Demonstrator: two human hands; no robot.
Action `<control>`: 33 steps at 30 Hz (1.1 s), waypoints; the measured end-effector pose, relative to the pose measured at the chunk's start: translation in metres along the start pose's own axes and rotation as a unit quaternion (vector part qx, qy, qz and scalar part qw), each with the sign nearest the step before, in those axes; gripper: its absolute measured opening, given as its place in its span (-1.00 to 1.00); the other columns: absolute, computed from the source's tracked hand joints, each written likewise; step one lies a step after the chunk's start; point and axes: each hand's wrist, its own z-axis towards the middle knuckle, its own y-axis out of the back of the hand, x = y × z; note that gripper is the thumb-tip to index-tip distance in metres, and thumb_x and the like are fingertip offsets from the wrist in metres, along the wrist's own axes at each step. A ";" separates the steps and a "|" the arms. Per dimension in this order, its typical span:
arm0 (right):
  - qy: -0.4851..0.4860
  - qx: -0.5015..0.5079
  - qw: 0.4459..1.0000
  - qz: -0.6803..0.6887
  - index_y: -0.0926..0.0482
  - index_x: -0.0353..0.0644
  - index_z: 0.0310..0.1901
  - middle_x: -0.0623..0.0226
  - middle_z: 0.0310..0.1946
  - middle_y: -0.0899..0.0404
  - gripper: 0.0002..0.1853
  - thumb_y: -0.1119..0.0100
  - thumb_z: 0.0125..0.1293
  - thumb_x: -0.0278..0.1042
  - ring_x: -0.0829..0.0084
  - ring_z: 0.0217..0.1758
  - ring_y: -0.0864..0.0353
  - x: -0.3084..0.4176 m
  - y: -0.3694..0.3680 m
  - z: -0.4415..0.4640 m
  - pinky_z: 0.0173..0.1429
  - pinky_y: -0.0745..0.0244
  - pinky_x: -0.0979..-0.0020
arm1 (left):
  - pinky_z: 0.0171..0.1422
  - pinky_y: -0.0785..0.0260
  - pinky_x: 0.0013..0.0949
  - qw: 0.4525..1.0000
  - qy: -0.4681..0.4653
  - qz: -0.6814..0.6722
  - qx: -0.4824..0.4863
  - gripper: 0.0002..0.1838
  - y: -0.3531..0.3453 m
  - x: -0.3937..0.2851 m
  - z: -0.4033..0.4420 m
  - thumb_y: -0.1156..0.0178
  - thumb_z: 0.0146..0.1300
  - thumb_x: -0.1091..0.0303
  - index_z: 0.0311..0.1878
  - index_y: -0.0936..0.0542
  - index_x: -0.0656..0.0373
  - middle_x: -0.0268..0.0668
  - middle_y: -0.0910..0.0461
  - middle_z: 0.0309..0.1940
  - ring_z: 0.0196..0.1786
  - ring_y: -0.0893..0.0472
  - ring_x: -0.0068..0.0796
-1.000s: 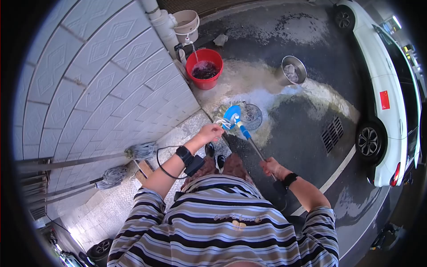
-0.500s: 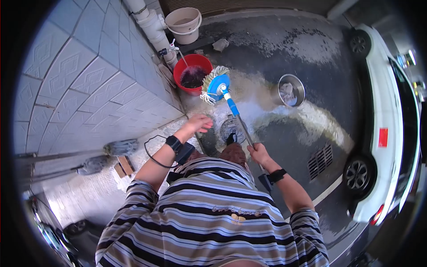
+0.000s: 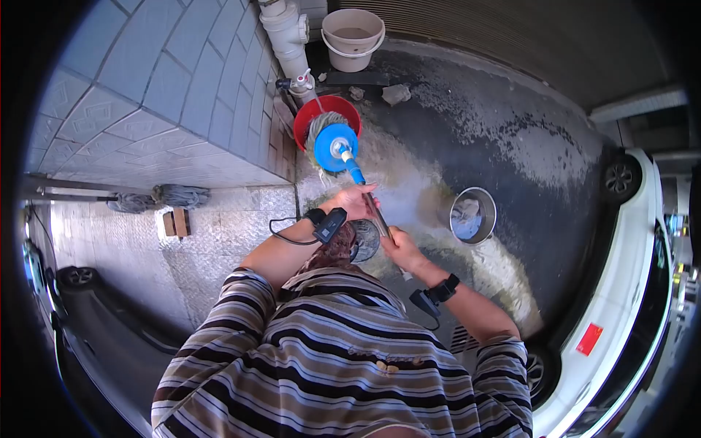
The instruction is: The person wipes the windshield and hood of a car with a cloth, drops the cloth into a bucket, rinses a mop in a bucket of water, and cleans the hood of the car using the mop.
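Observation:
A string mop with a round blue head [image 3: 335, 147] slants away from me, its grey-white strands over the near rim of a red basin [image 3: 350, 108]. My right hand [image 3: 401, 249] is wrapped round the lower part of the metal handle. Higher up, just below the blue sleeve, my left hand [image 3: 356, 202] has its fingers around the handle. The mop head hides much of the basin's inside. Above the basin, a tap [image 3: 300, 80] sticks out beside a white pipe.
A beige bucket [image 3: 353, 55] stands behind the basin, near a stone [image 3: 396, 94]. To the right is a metal pot [image 3: 473, 216] with cloth inside. A tiled wall [image 3: 197, 80] rises at left, where other mops [image 3: 180, 196] lean. A white car [image 3: 606, 314] is parked at right.
My left hand has come from apart onto the mop handle. The mop head has moved left, from beside the red basin to over its near rim. The view has shifted.

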 end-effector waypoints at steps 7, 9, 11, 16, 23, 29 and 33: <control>-0.193 0.189 0.960 0.074 -0.25 -0.19 -0.09 0.38 -0.46 -0.36 -0.82 0.07 0.38 -0.32 0.59 -0.69 -0.33 0.079 0.105 0.051 -0.74 -0.25 0.47 | 0.07 -0.30 -0.17 0.990 -0.072 -0.117 0.039 -0.92 -0.004 -0.028 0.063 -0.09 0.29 0.46 -0.30 -0.50 0.26 -0.23 -0.54 -0.40 -0.17 -0.50 -0.29; -0.232 0.219 0.944 0.088 -0.26 -0.15 -0.12 0.40 -0.48 -0.35 -0.85 0.08 0.39 -0.31 0.62 -0.70 -0.31 0.092 0.134 0.068 -0.74 -0.24 0.48 | 0.08 -0.31 -0.18 0.989 -0.089 -0.108 0.054 -0.91 -0.014 -0.040 0.067 -0.08 0.29 0.45 -0.30 -0.52 0.25 -0.23 -0.56 -0.39 -0.17 -0.51 -0.29; -0.255 0.219 0.938 0.083 -0.29 -0.10 -0.17 0.44 -0.50 -0.33 -0.88 0.09 0.43 -0.27 0.67 -0.70 -0.29 0.101 0.155 0.082 -0.75 -0.19 0.54 | 0.10 -0.34 -0.19 0.983 -0.077 -0.121 0.115 -0.94 -0.016 -0.050 0.077 -0.08 0.30 0.46 -0.26 -0.53 0.21 -0.24 -0.58 -0.33 -0.17 -0.55 -0.32; -0.290 0.223 0.924 0.113 -0.35 -0.12 -0.08 0.49 -0.54 -0.28 -0.87 0.11 0.45 -0.31 0.71 -0.72 -0.17 0.119 0.205 0.123 -0.74 -0.04 0.59 | 0.16 -0.33 -0.26 0.977 -0.095 -0.188 0.040 -0.91 -0.049 -0.078 0.086 -0.08 0.34 0.41 -0.16 -0.51 0.18 -0.26 -0.59 -0.21 -0.09 -0.55 -0.37; -0.165 0.269 0.948 0.038 -0.39 -0.16 0.01 0.43 -0.64 -0.27 -0.81 0.05 0.39 -0.43 0.64 -0.80 -0.18 0.122 0.253 0.215 -0.79 -0.03 0.50 | 0.19 -0.35 -0.27 0.972 -0.198 -0.124 -0.022 -0.74 -0.084 -0.138 0.070 -0.01 0.39 0.31 0.06 -0.47 0.19 -0.21 -0.54 0.03 0.09 -0.52 -0.33; -0.095 0.326 0.934 -0.109 -0.46 -0.26 -0.21 0.36 -0.73 -0.33 -0.89 -0.04 0.31 -0.41 0.53 -0.82 -0.25 0.126 0.255 0.332 -0.79 -0.11 0.41 | 0.13 -0.44 -0.26 0.905 -0.318 -0.254 -0.124 -0.67 -0.106 -0.151 0.062 0.04 0.42 0.30 0.18 -0.37 0.20 -0.07 -0.49 0.10 0.09 -0.54 -0.26; -0.092 0.336 0.918 -0.187 -0.45 -0.29 -0.36 0.40 -0.67 -0.34 -0.88 -0.02 0.29 -0.44 0.56 -0.78 -0.27 0.114 0.230 0.393 -0.78 -0.10 0.46 | 0.11 -0.46 -0.24 0.839 -0.374 -0.361 -0.158 -0.64 -0.096 -0.113 0.051 0.11 0.44 0.34 0.25 -0.25 0.21 -0.03 -0.50 0.05 0.02 -0.57 -0.24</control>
